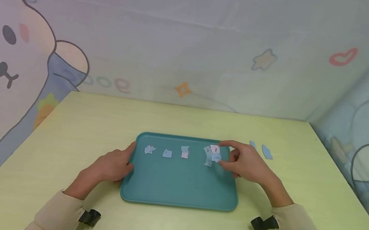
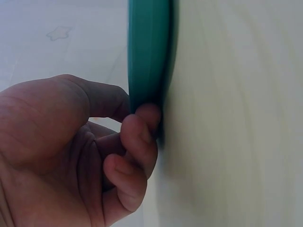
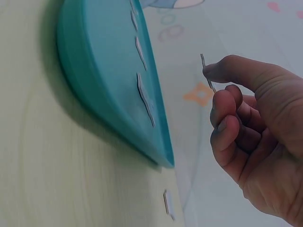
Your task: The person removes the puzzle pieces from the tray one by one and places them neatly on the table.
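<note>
My left hand [image 1: 115, 164] grips the left rim of a teal tray [image 1: 180, 189]; in the left wrist view its curled fingers [image 2: 138, 144] press at the tray's edge. Over the tray's right end, my right hand [image 1: 245, 162] pinches a thin pink-and-blue puzzle piece [image 1: 215, 154]. The right wrist view shows this piece [image 3: 207, 71] edge-on between thumb and finger, raised off the tray. In the head view it overlaps a narrow blue piece [image 1: 208, 158] lying on the tray.
Farther left on the tray lie a pink-and-blue piece [image 1: 184, 152], a small blue piece [image 1: 167, 153] and an irregular blue piece [image 1: 149, 149]. Beyond my right hand, a pointed blue piece [image 1: 267, 151] and a partly hidden piece [image 1: 252, 144] lie on the pale table [image 1: 165, 229]. A printed cloth [image 1: 164, 45] hangs behind.
</note>
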`<state>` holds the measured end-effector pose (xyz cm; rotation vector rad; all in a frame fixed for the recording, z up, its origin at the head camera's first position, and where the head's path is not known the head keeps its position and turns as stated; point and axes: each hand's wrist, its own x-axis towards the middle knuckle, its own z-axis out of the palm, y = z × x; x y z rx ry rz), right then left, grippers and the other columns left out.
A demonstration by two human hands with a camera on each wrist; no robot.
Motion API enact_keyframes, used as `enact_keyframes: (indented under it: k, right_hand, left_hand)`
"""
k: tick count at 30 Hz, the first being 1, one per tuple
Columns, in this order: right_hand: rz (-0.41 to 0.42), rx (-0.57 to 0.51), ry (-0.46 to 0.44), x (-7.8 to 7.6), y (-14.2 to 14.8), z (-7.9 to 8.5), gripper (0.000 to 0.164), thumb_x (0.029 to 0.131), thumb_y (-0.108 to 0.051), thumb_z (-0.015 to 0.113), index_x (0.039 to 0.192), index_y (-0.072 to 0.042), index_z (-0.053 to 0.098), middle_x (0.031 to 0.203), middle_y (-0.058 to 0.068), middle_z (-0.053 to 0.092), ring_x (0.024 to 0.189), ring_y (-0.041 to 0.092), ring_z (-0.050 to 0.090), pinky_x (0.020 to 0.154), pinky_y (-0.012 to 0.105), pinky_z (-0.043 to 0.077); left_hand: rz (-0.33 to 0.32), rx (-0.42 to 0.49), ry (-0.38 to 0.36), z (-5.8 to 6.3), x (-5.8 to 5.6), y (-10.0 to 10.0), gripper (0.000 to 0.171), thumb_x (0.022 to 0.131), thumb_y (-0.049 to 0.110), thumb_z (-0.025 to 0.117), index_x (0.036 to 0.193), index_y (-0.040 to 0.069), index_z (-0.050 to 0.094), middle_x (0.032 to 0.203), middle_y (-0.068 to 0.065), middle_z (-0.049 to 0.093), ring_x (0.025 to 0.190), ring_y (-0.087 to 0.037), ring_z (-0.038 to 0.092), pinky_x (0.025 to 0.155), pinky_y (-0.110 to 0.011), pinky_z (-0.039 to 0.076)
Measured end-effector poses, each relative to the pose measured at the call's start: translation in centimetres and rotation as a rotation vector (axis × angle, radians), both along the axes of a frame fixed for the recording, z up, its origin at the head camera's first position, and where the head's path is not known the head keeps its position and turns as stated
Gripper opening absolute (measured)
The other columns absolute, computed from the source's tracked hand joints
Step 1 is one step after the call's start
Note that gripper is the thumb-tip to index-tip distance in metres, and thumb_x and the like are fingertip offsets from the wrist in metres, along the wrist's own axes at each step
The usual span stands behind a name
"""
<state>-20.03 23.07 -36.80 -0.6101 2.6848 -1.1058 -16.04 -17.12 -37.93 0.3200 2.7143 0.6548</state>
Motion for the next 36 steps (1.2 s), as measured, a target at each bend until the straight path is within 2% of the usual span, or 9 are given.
enact_keyframes:
  k: [15,27,31,36]
  right_hand:
    - [-0.126,-0.031,-0.04,-1.0,5.3,-0.1,0.05,0.093,-0.017,0.077,0.14,-0.012,0.061,0.065,0.004,0.057,0.048,0.021,0.059,0.049,0.03,0.043]
    - [-0.164,-0.03,-0.062,-1.6,7.9,-0.7,0.053,0.097,-0.017,0.074,0.146,-0.008,0.056,0.065,0.005,0.057,0.047,0.019,0.056,0.047,0.031,0.042]
    - [-0.171,-0.025,-0.05,-1.7,8.5,-0.8,0.053,0.096,-0.019,0.075,0.146,-0.009,0.057,0.061,0.001,0.051,0.045,0.017,0.05,0.046,0.03,0.039]
    - [-0.185,-0.009,-0.022,-1.8,9.1,-0.7,0.052,0.097,-0.023,0.076,0.144,-0.009,0.059,0.058,-0.006,0.041,0.045,0.009,0.037,0.045,0.029,0.034]
  left_hand:
    - [0.008,0.013,-0.004,0.1,0.3,-0.1,0.076,0.099,0.008,0.048,0.164,-0.013,0.014,0.053,-0.001,0.05,0.046,-0.014,0.048,0.05,-0.028,0.034]
    - [0.004,0.007,0.0,-0.1,0.1,-0.1,0.076,0.099,0.009,0.048,0.164,-0.012,0.014,0.054,-0.001,0.051,0.046,-0.014,0.049,0.05,-0.028,0.034]
    - [0.002,0.01,-0.005,0.0,0.1,-0.1,0.076,0.099,0.009,0.048,0.164,-0.012,0.014,0.054,-0.001,0.051,0.047,-0.014,0.049,0.05,-0.028,0.034]
    - [-0.002,0.012,0.0,-0.1,0.0,-0.1,0.076,0.099,0.009,0.048,0.164,-0.012,0.014,0.054,-0.001,0.051,0.047,-0.014,0.049,0.05,-0.028,0.034]
